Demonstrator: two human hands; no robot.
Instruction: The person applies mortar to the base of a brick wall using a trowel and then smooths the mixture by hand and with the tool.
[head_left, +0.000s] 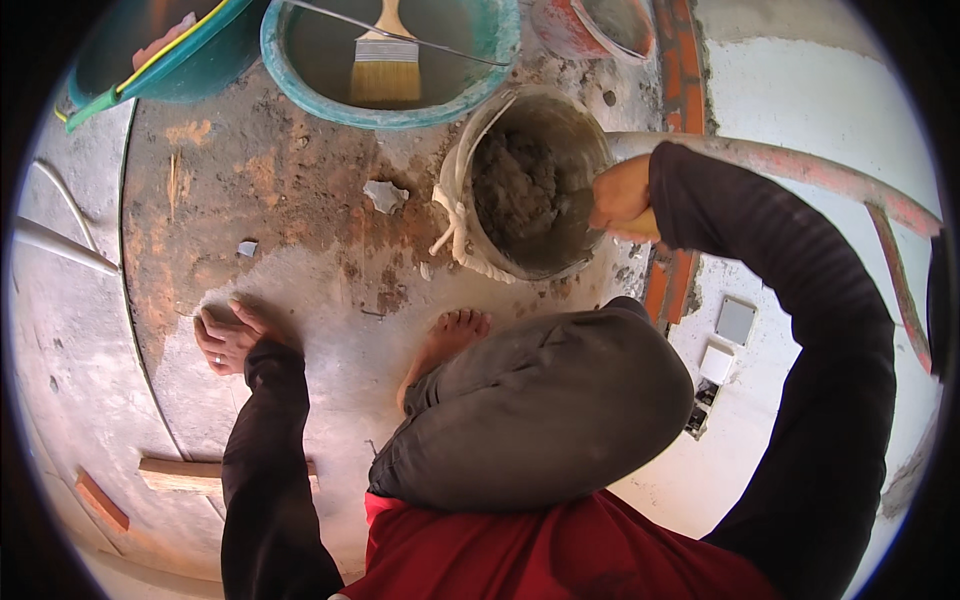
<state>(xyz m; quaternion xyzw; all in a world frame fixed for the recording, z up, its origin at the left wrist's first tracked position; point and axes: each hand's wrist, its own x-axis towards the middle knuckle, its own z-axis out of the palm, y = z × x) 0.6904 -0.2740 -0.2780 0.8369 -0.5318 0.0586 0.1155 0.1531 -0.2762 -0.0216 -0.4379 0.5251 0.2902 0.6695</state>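
Note:
My left hand [238, 338] rests on the dusty floor, fingers spread and holding nothing; a ring shows on one finger. At the right, my right hand [622, 192] is closed around the pale wooden handle [640, 228] of a tool at the rim of a bucket [460, 165]. The tool's working end is in the bucket's shadow and cannot be made out. Inside the bucket lies a lump of wet grey mortar [515, 185]. Pale, mortar-crusted cord hangs along the bucket's near left side.
Beyond stands a teal basin [390, 122] of murky water, a wide paintbrush [386, 75] across it. A green tub [190, 70] and a red bucket [600, 30] flank it. Stone chips [385, 196] and a wooden strip [180, 474] lie on the floor. A pole [780, 162] runs rightward.

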